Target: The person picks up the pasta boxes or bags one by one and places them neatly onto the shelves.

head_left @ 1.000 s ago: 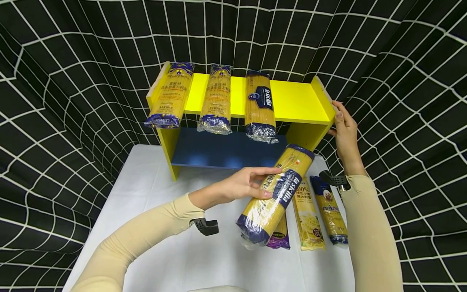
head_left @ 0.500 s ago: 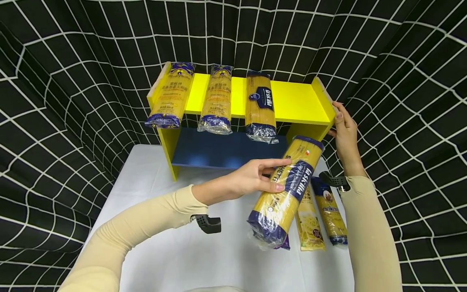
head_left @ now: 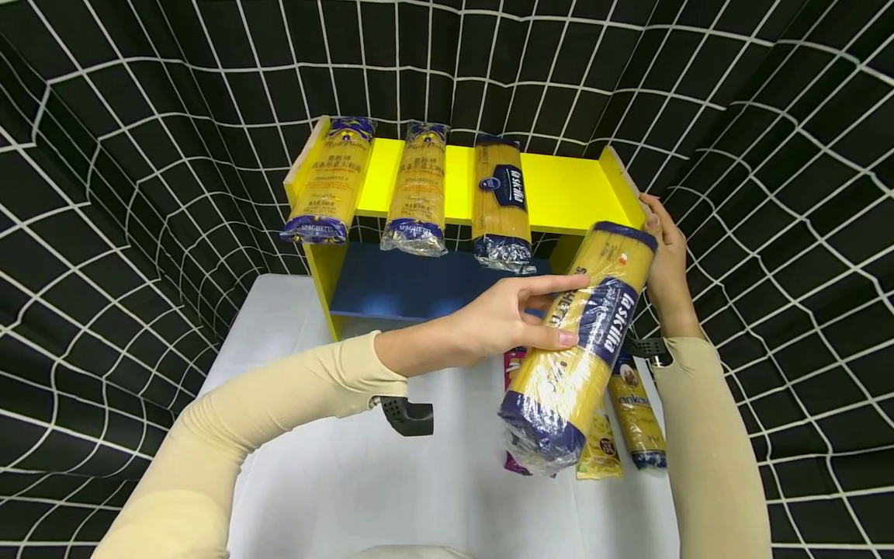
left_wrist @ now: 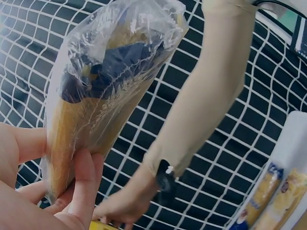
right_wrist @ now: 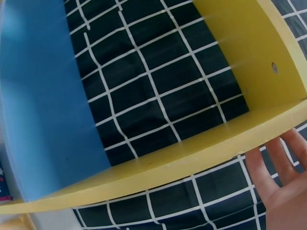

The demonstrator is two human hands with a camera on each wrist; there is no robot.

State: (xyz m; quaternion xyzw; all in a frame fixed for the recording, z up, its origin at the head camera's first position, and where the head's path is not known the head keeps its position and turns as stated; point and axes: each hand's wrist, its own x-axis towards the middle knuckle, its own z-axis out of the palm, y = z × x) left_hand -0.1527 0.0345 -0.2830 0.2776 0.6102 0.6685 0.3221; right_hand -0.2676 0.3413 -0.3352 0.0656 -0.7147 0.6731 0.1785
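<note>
We're apparently shelving this spaghetti pack (head_left: 594,341)!
Our left hand (head_left: 506,317) is pinching it at four o'clock, our right hand (head_left: 667,262) touching the yellow shelf (head_left: 566,190), fingers straight; we're probably needing lift toward one o'clock.

Your head view is bright: glare streaks the pasta packet (head_left: 594,303) in your left hand (head_left: 499,322), pale glints mark the blue shelf (head_left: 419,279) beyond it. Your left wrist view looks hazier, softer.
</note>
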